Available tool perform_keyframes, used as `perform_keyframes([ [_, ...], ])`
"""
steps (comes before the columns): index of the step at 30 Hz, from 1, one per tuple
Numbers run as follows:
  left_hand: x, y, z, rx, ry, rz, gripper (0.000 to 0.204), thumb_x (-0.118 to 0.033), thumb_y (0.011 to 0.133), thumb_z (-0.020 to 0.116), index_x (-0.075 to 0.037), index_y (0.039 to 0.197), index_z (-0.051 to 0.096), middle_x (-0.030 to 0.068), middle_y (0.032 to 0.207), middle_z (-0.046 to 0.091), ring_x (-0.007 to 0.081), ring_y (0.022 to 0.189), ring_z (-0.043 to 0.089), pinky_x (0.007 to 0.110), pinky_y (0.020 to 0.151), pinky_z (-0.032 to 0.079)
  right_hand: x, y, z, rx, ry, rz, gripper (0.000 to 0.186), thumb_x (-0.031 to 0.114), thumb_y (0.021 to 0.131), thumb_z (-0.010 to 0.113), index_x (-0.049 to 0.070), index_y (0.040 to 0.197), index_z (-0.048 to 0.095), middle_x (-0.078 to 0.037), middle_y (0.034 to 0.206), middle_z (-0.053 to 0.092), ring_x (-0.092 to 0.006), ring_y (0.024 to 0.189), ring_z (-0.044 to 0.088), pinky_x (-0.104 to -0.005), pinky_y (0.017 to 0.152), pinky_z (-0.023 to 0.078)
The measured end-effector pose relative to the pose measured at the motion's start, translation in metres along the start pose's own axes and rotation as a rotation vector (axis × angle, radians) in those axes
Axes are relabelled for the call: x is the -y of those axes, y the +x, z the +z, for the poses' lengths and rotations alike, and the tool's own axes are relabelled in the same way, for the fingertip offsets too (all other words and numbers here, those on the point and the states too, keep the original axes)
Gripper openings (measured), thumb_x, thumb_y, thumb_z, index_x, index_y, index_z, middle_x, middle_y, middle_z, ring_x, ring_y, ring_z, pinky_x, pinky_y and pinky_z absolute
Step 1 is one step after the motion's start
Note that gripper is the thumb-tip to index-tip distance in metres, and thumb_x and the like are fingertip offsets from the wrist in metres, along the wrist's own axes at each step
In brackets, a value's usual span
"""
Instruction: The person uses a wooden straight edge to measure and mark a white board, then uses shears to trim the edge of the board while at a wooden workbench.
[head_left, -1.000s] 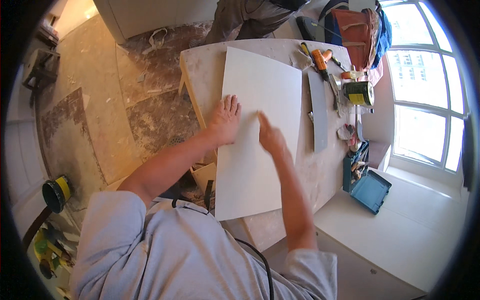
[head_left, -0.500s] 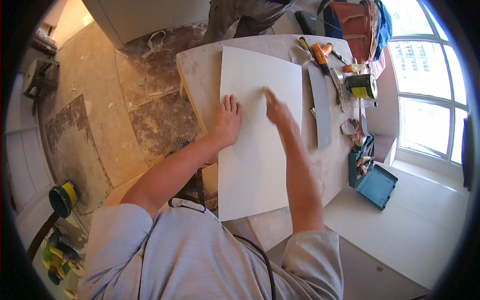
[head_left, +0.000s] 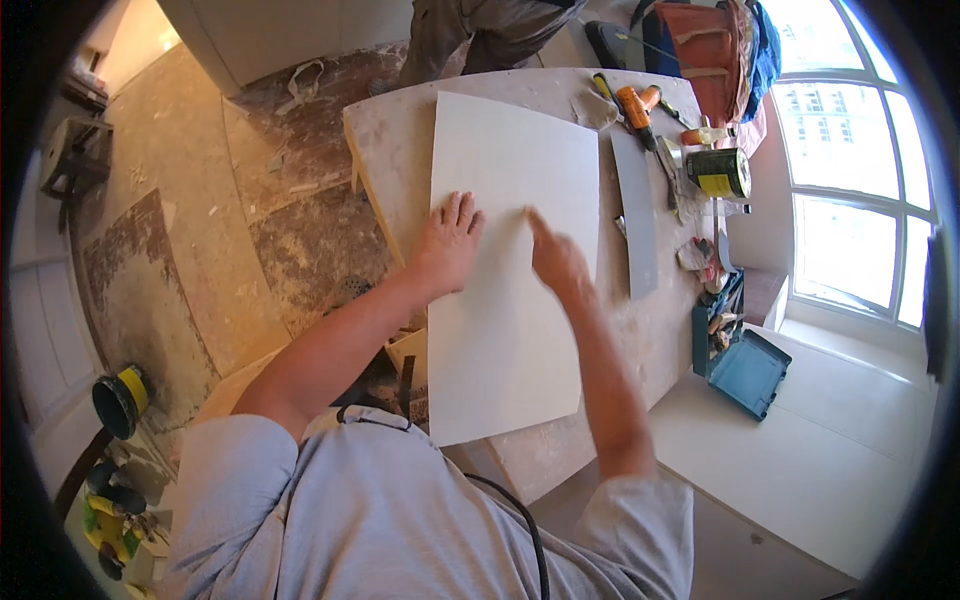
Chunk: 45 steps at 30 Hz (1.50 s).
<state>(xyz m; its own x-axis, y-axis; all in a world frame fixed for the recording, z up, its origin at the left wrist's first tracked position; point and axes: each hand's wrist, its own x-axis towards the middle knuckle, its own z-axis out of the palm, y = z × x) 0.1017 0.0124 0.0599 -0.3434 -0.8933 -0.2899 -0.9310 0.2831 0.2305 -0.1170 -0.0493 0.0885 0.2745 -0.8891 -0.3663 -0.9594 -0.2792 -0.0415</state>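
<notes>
A large white board (head_left: 505,350) lies on the worktable, its near end reaching past the table's edge toward my body. My left hand (head_left: 447,245) rests flat on its left part with the fingers spread. Over the middle of the board is my right hand (head_left: 557,255), slightly blurred, fingers curled and the forefinger side pointing away from me. Whatever it may grip is too small or hidden to make out. A narrow grey strip (head_left: 636,220) lies just right of the board.
The dusty worktable (head_left: 395,130) also bears an orange drill (head_left: 637,105), a dark can (head_left: 718,174) with a yellow label and several hand tools. An open teal case (head_left: 750,372) sits at the right. Across the table stands a person (head_left: 440,45). A black bucket (head_left: 120,400) is at the left.
My right hand has come back toward me over the board. My left hand stays flat in about the same place. The whole view has shifted slightly.
</notes>
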Motion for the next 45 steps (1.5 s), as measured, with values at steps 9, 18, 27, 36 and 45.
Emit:
perform_keyframes([
  [9, 0.002, 0.005, 0.014, -0.148, -0.019, 0.012, 0.116, -0.042, 0.065, 0.088, 0.002, 0.155, 0.030, 0.0300, 0.162, 0.019, 0.0461, 0.150, 0.020, 0.051, 0.120, 0.026, 0.003, 0.199, -0.048, -0.082, 0.009, -0.009, 0.046, 0.016, 0.101, 0.044, 0.023, 0.146, 0.045, -0.029, 0.117, 0.067, -0.0481, 0.110, 0.064, -0.0555, 0.091, 0.052],
  [18, -0.005, 0.006, -0.006, 0.071, 0.012, -0.025, 0.126, -0.043, 0.062, 0.093, -0.004, 0.159, 0.022, 0.0265, 0.166, 0.012, 0.0444, 0.153, 0.014, 0.050, 0.120, 0.025, -0.019, -0.069, 0.043, -0.067, 0.056, 0.034, 0.051, 0.020, 0.101, 0.046, 0.023, 0.152, 0.041, -0.028, 0.083, 0.068, -0.0487, 0.075, 0.066, -0.0594, 0.067, 0.052],
  [27, -0.004, 0.001, -0.014, 0.083, 0.029, -0.011, 0.120, -0.041, 0.068, 0.090, -0.003, 0.160, 0.021, 0.0267, 0.166, 0.013, 0.0435, 0.153, 0.014, 0.048, 0.121, 0.025, -0.028, -0.187, 0.069, 0.100, 0.069, 0.127, 0.058, 0.019, 0.102, 0.049, 0.028, 0.157, 0.032, -0.024, 0.084, 0.067, -0.0427, 0.076, 0.067, -0.0561, 0.070, 0.053],
  [36, 0.001, 0.004, 0.001, -0.055, 0.027, 0.010, 0.070, -0.018, 0.092, 0.054, -0.002, 0.156, 0.030, 0.0254, 0.165, 0.020, 0.0420, 0.152, 0.019, 0.047, 0.120, 0.025, -0.053, 0.185, -0.040, -0.110, 0.072, -0.047, 0.051, 0.017, 0.099, 0.037, 0.027, 0.149, 0.041, -0.033, 0.115, 0.065, -0.0485, 0.112, 0.063, -0.0562, 0.093, 0.052],
  [45, -0.005, 0.004, -0.009, -0.002, -0.002, -0.014, 0.123, -0.042, 0.061, 0.092, -0.004, 0.158, 0.026, 0.0258, 0.164, 0.019, 0.0430, 0.152, 0.019, 0.049, 0.119, 0.029, -0.060, 0.099, 0.008, -0.170, 0.076, -0.042, 0.053, 0.026, 0.102, 0.038, 0.031, 0.155, 0.031, -0.034, 0.101, 0.067, -0.0501, 0.099, 0.066, -0.0591, 0.087, 0.052],
])
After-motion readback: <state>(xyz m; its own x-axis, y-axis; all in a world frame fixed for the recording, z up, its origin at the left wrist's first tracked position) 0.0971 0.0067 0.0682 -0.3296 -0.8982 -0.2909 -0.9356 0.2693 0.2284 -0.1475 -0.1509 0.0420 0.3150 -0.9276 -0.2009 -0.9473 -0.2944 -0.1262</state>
